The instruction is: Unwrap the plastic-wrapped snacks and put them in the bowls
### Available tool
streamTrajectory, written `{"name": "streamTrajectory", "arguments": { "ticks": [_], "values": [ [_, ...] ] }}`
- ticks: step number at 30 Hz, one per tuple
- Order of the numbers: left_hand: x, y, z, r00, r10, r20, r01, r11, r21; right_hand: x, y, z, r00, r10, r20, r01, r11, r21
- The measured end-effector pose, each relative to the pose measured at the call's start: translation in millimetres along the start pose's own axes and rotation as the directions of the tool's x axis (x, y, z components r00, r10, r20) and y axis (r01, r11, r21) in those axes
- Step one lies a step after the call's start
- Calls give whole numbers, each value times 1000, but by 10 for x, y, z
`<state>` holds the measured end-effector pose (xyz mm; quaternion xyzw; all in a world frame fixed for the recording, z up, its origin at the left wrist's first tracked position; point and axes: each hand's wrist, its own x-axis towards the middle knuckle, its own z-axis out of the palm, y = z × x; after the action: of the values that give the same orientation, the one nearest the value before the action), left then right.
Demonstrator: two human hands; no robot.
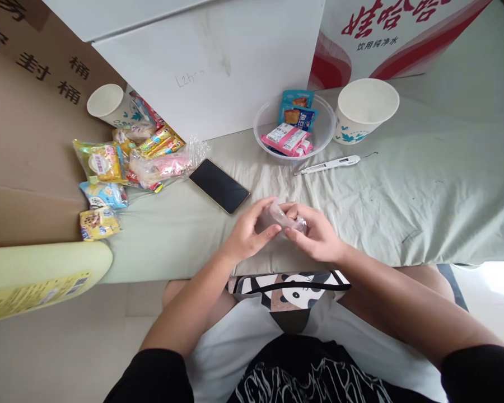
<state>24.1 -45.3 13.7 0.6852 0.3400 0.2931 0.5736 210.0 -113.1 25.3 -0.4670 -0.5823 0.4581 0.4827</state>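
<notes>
Fingers of left hand [248, 232] and right hand [319, 234] hold crinkled translucent plastic film [273, 214]; I see a rectangular black phone [219, 186] toward ten o'clock.

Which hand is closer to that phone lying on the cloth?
Left. The left hand is close to the phone, just off its right end; the right hand is farther right, past the left.

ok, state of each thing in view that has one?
Left hand: closed on clear plastic
Right hand: closed on clear plastic
Clear plastic: crumpled, held in both hands
Phone: lying flat, screen dark
White cutter: lying flat, blade position unclear
Bowl: uncovered, packets inside
Cup beside bowl: upright, uncovered
Snack packs: piled, seals unclear
Cup behind snack packs: uncovered, tilt unclear
</notes>
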Motion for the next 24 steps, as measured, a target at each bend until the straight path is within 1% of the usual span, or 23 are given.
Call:
{"name": "streamTrajectory", "arguments": {
  "ticks": [1,2,3,4,5,6,8,10,11,13,15,16,17,18,19,20,21,22,23,24],
  "values": [
    [-24,11,39,998,-37,49,40,997,-68,-6,-9,13,999,36,35,-40,995,97],
    [-43,20,78,995,-64,70,72,990,-119,-6,-18,19,995,68,75,-81,978,190],
    [-54,27,112,995,-82,62,90,985,-147,-1,-28,15,990,93,110,-119,957,263],
    [-54,32,141,996,-90,27,93,984,-152,8,-39,-1,986,111,127,-145,940,308],
    [-44,34,161,996,-88,-24,83,987,-138,22,-48,-32,986,130,109,-159,933,323],
    [-26,35,171,994,-67,-83,58,993,-108,38,-55,-78,987,152,56,-161,937,310],
    [23,32,165,976,19,-218,-19,1000,3,77,-58,-210,973,187,-131,-154,961,228],
    [66,33,135,933,124,-339,-74,985,158,122,-44,-377,932,178,-316,-139,980,144],
    [82,41,120,911,157,-382,-77,973,217,148,-32,-463,913,165,-373,-129,985,118],
    [116,86,96,868,165,-468,-45,965,258,208,-6,-624,890,145,-433,-108,988,110],
    [202,197,89,828,176,-533,-25,960,279,277,14,-762,875,146,-462,-89,986,142],
    [287,284,96,814,218,-539,-38,945,325,312,19,-826,867,150,-475,-79,983,166],
    [410,392,116,799,299,-522,-79,912,402,346,20,-887,856,154,-493,-65,979,192],
    [574,519,152,792,394,-466,-132,856,500,376,18,-949,843,160,-514,-49,974,223],
    [780,660,211,789,480,-385,-184,781,596,400,13,-1010,826,167,-539,-30,967,254],
    [1021,806,294,752,578,-318,-251,697,672,418,6,-1072,809,177,-561,-12,958,285],
    [1289,950,404,810,538,-233,-227,654,722,429,-1,-1133,792,191,-580,1,949,315],
    [1574,1080,535,865,470,-177,-178,616,767,433,-9,-1192,778,207,-594,9,940,340],
    [1861,1188,682,912,389,-131,-123,564,816,431,-16,-1248,769,223,-599,11,932,361],
    [2140,1266,837,942,323,-87,-91,498,862,424,-21,-1301,763,239,-601,7,926,377]
  ]
}}
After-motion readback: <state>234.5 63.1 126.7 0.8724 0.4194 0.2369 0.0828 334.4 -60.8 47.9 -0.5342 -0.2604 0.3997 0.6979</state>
